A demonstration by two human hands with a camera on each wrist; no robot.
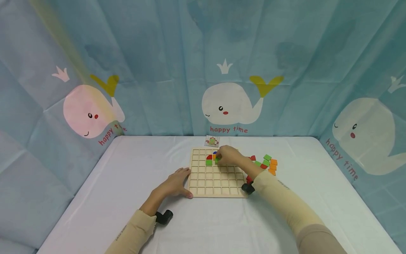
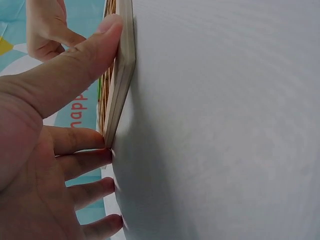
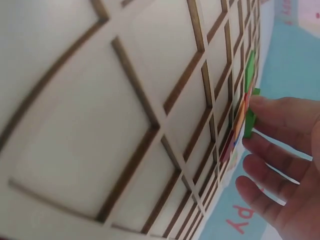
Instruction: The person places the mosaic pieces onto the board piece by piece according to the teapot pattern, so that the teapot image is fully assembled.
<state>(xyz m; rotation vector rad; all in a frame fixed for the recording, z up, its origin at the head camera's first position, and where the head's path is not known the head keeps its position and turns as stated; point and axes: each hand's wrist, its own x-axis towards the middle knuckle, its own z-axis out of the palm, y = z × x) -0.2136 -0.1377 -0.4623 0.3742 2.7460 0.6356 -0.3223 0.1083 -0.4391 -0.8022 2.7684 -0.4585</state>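
A wooden grid board [image 1: 219, 183] lies flat on the white table. My right hand [image 1: 229, 155] is over its upper part and pinches a green square tile [image 3: 249, 125] between thumb and fingertip. Close by, in the grid, sit a red rounded tile [image 1: 209, 157], a green square tile [image 1: 209, 162], an orange tile [image 1: 214, 157] and a blue tile [image 1: 215, 152] partly hidden by the hand. At the board's left edge rests my left hand [image 1: 176, 182], fingers extended and spread; its thumb [image 2: 107, 40] touches the frame near the front corner.
Right of the board lie several loose tiles: green [image 1: 267, 157], orange [image 1: 273, 162] and red [image 1: 252, 158], some hidden by the right forearm. A small patterned card [image 1: 211, 141] lies behind the board. A blue whale-print curtain [image 1: 158, 106] surrounds the table.
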